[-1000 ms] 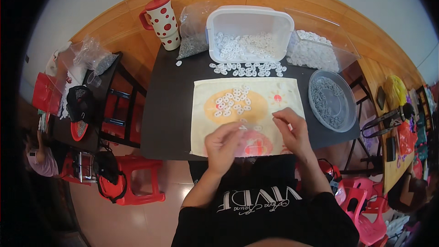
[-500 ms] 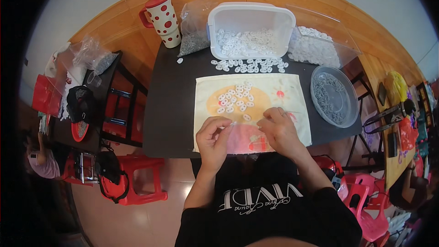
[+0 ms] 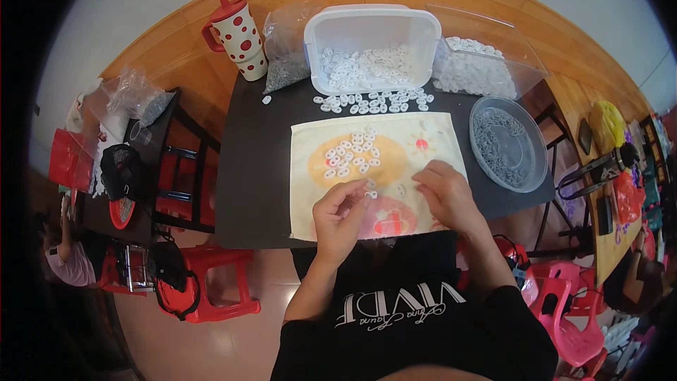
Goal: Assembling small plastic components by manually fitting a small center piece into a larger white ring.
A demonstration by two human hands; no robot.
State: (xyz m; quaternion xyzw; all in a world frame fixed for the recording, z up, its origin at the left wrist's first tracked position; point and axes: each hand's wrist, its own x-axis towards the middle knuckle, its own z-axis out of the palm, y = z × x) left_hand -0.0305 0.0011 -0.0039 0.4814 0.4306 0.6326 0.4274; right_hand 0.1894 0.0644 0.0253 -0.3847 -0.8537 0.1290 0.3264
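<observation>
White two-holed piece (image 3: 371, 195) is being pinched in the grip of the left hand (image 3: 336, 217) over the cream printed cloth (image 3: 303, 201); right hand (image 3: 451, 196) is hovering nearby, its grip's contents being impossible to tell.

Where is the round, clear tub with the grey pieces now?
In the head view, the tub stands at the right side of the dark table, just right of the cream cloth.

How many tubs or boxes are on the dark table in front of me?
3: a white tub at the back, a clear box right of it, a round clear tub by the right edge. Others behind could be hidden.
</observation>
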